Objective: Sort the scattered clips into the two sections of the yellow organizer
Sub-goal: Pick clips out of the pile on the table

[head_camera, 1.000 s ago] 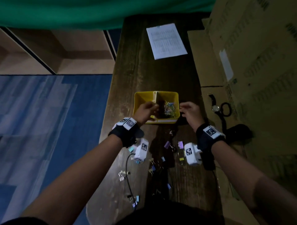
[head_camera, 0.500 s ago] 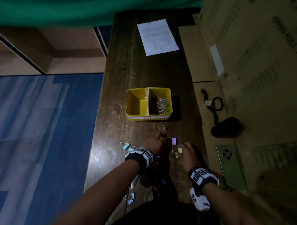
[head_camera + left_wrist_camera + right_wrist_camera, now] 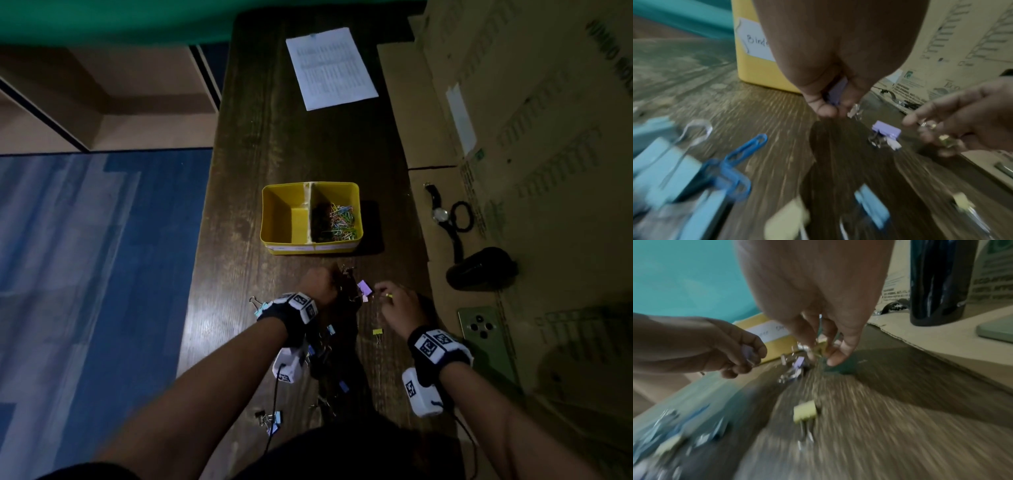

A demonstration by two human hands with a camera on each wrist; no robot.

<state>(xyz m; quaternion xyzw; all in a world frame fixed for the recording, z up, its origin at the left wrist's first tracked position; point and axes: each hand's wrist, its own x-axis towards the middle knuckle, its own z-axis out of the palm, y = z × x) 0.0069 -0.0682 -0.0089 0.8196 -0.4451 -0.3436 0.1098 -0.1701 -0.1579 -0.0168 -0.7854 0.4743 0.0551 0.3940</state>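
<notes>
Both hands have come back from the yellow plastic two-section organizer, where they hovered a second ago, to the scatter of clips on the dark wooden bench nearer the person. The left hand is curled round a lilac metal binder clip, pinched between thumb and fingertips just above the wood. The right hand pinches a small yellow binder clip by its wire handles; the wrist views are smeared with motion, so the exact hold is hard to read.

Between the two hands another lilac binder clip lies on the bench, and a further yellow binder clip rests just behind the right hand. More blue and pale-blue binder clips lie near the left forearm and close to the body, with a blue paper clip among them.

The organizer's right section holds a heap of coloured paper clips; its left section looks empty, and its label seems to begin "Bind". So the paper clips look mostly sorted, and this is likely the start of the binder-clip round: each hand is loaded and the next carry should end over the left section. Many clips remain.
</notes>
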